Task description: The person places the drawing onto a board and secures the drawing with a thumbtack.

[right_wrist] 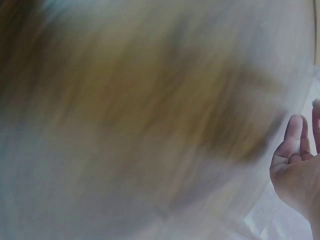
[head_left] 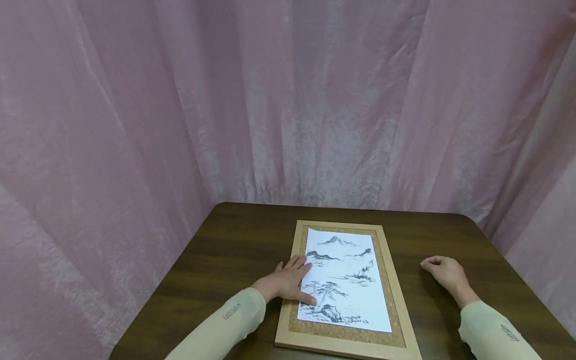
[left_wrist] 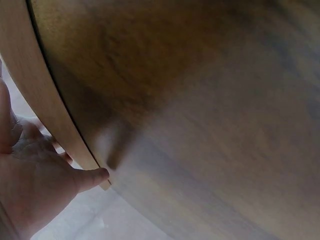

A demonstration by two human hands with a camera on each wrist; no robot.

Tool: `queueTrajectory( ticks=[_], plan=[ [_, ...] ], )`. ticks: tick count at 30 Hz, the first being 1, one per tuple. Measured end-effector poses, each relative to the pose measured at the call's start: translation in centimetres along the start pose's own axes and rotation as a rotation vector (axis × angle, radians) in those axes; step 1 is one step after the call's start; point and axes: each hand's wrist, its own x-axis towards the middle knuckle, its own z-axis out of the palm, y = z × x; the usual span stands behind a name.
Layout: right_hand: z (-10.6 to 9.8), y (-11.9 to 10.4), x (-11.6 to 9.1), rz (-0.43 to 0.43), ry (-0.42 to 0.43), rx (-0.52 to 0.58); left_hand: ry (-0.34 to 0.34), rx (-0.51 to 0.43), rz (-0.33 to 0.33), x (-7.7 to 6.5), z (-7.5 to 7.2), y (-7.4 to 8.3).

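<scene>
A white sheet of paper (head_left: 346, 280) printed with an ink landscape of mountains, rocks and pines lies on a cork board (head_left: 355, 338) with a pale wooden frame (head_left: 333, 346). My left hand (head_left: 290, 282) rests with spread fingers on the paper's left edge and the frame beside it. The left wrist view catches the left hand (left_wrist: 45, 165) along the wooden rim (left_wrist: 50, 100). To the right of the board, apart from it, my right hand (head_left: 445, 274) has bent fingers, thumb and index tips close together. Whether something small sits between the right hand's (right_wrist: 295, 170) fingertips is unclear.
The board lies on a dark brown wooden table (head_left: 238, 240) with rounded far corners. Pink velvet curtains (head_left: 315, 100) hang behind the table and at both sides. Both wrist views show mostly blurred tabletop.
</scene>
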Motion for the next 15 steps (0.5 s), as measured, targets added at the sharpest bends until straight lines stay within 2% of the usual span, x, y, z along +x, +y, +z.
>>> queueTrajectory(
  ticks=[8,15],
  plan=[
    [0.7,-1.7,0.6,0.037,0.042,0.102,-0.008,-0.022,-0.002,-0.1,0.0,0.0],
    [1.5,-3.2,1.5,0.016,0.098,0.17,-0.005,-0.027,-0.001,0.0,0.0,0.0]
  ],
)
